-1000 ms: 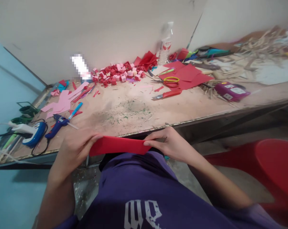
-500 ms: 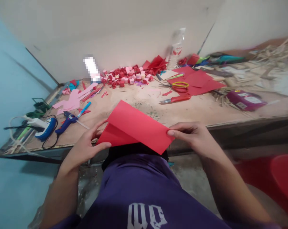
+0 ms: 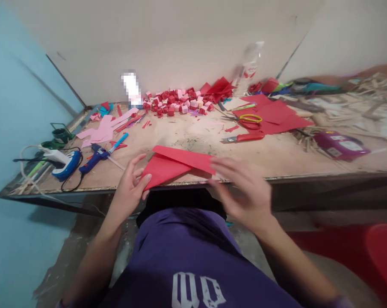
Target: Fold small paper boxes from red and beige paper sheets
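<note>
A folded sheet of red paper [image 3: 169,167] is held just above the table's front edge, its upper flap angled across the lower layer. My left hand [image 3: 132,182] pinches its lower left corner, thumb on top and fingers behind. At the paper's right end is my right hand [image 3: 244,190], blurred by motion. Its fingers are stretched out at the paper's edge, and the thumb is apart below them. Beyond the paper lie red-handled cutters [image 3: 246,137] and scissors [image 3: 249,121] with yellow and red handles.
A heap of small red and pink paper cubes [image 3: 180,102] lies against the wall. On the left are pink paper strips [image 3: 101,129], a blue glue gun [image 3: 95,158] and a power socket [image 3: 68,166]. Red sheets [image 3: 276,117], a bottle [image 3: 247,70] and a purple device [image 3: 339,144] stand or lie rightward.
The red paper has tipped flatter and moved lower in the view. My right hand has shifted left and its thumb has come away from the paper; my left hand keeps its corner.
</note>
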Available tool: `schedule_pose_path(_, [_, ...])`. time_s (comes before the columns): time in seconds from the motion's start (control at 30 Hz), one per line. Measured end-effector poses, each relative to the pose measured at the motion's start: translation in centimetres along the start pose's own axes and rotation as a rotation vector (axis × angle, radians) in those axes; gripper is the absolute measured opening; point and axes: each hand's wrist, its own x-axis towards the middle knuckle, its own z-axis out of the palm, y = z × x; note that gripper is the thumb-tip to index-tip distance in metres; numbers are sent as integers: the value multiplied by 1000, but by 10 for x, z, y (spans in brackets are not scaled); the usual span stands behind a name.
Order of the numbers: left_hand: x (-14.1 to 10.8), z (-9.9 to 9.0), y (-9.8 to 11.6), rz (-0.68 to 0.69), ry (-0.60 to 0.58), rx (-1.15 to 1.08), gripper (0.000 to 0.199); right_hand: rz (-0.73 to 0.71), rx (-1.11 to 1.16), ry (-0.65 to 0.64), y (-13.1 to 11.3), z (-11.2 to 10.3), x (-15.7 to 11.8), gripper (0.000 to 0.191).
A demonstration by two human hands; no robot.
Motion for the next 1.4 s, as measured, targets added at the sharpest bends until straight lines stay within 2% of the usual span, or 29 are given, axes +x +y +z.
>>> schedule_pose_path(0.07, [-1,4,3,-8,-33,-63,61,-141,24,-227,-10,17,2,34])
schedule_pose_path(0.13, [-3,4,6,-35,-97,-107,57,-195,-9,-332,-12,35,5,32])
schedule_pose_path(0.23, [-7,-7,12,-54,-203,-108,53,-207,-1,-341,-10,49,13,30])
schedule_pose_path(0.3, [-9,-18,20,66,-197,-71,67,-179,54,-261,-14,44,20,29])
schedule_pose_path(0.37, [-10,-26,33,300,-104,10,77,-114,148,-187,-26,28,30,25])
schedule_pose_path(0.47, [-15,-24,61,580,68,196,65,94,327,-185,-50,-3,48,20])
schedule_pose_path(0.57, [-23,-10,90,615,119,270,49,334,527,-254,-66,-20,62,21])
schedule_pose_path(0.67, [-30,2,106,516,86,277,37,513,740,-326,-63,-16,64,23])
schedule_pose_path(0.73, [-29,8,105,471,53,238,36,588,841,-341,-55,-7,58,24])
schedule_pose_path(0.83, [-20,13,91,436,2,150,34,658,895,-349,-44,5,48,25])
schedule_pose_path(1.0, [-4,20,70,367,-45,149,25,610,842,-381,-38,13,45,20])
schedule_pose_path(1.1, [-1,22,68,359,-134,223,25,521,735,-321,-40,14,51,18])
schedule_pose_path(1.2, [0,26,67,402,-218,328,22,486,737,-239,-41,18,54,19])
schedule_pose_path(1.4, [-6,27,53,342,-213,421,23,602,865,-74,-34,25,49,17])
